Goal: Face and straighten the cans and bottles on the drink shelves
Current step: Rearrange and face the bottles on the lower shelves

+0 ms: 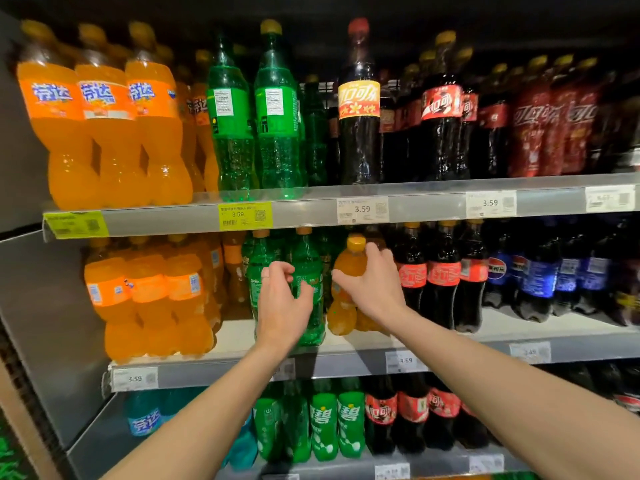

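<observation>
Grey metal shelving unit [194, 220] in three tiers, grey side panel [41, 289] at left, dark recess above, price tags [362, 209] along shelf edges

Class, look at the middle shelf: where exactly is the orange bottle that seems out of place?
In the head view the orange bottle stands mid-shelf, right of the green bottle and left of the cola bottles, gripped by the right hand.
</observation>
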`<state>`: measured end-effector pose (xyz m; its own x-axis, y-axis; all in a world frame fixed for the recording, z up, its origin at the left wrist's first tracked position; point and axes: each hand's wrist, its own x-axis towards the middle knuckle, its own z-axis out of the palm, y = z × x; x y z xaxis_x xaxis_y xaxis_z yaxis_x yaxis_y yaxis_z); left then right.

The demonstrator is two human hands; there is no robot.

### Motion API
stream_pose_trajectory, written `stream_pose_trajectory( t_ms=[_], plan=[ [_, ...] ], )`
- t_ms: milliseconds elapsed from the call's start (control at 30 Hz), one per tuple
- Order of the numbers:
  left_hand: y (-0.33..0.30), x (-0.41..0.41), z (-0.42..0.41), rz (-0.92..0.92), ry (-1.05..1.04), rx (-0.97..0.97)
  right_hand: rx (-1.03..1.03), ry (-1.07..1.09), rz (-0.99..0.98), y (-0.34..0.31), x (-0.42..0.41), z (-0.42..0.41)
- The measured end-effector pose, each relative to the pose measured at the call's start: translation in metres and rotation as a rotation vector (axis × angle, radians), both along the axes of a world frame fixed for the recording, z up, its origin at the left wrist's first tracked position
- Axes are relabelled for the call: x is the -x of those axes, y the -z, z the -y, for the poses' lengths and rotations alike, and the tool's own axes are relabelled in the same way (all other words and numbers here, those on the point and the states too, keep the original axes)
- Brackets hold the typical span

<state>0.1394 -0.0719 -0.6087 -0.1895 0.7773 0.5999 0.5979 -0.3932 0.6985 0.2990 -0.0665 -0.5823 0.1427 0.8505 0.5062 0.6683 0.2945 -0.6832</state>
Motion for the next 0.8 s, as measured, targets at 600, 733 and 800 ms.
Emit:
stream_pose_trajectory(
  t_ms=[600, 733, 800],
  plan=[
    [0.0, 0.093, 0.068, 0.093, -0.021, 0.058, -0.151, -0.268, 0.024, -0.03, 0.128, 0.064],
    [0.004, 0.123, 0.062, 0.111, -0.038, 0.106, -0.157, -0.269, 0.006, -0.02, 0.166, 0.054],
    [0.005, 0.129, 0.056, 0.116, -0.01, 0.149, -0.151, -0.249, 0.016, -0.015, 0.18, 0.043]
  ],
)
